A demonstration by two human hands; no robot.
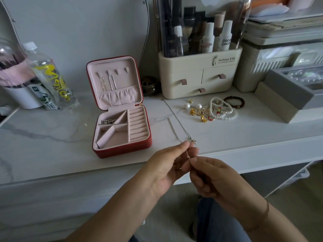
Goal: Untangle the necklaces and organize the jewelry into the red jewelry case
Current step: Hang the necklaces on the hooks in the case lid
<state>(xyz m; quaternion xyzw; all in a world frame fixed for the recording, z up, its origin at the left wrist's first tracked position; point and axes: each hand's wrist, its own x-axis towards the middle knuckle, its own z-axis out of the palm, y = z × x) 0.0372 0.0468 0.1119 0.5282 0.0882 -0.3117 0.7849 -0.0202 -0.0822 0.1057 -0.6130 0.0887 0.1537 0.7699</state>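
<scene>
The red jewelry case [122,149] lies open on the marble counter, its pink lid upright with two silver chains hung inside. A small silver piece [108,121] sits in its top-left compartment. A thin silver necklace [176,119] stretches across the counter to the front edge. My left hand [167,165] and my right hand [209,177] both pinch a fine chain between their fingertips, just below the necklace's pendant [192,140]. A pile of loose jewelry [215,109] with pearl strands, gold charms and a dark bead bracelet lies further right.
A cream cosmetics organizer [197,74] with drawers stands behind the pile. Grey boxes [286,95] sit at the right. Plastic bottles [50,75] and a white cup [22,96] stand at the left. A small brass pot [148,84] sits beside the case.
</scene>
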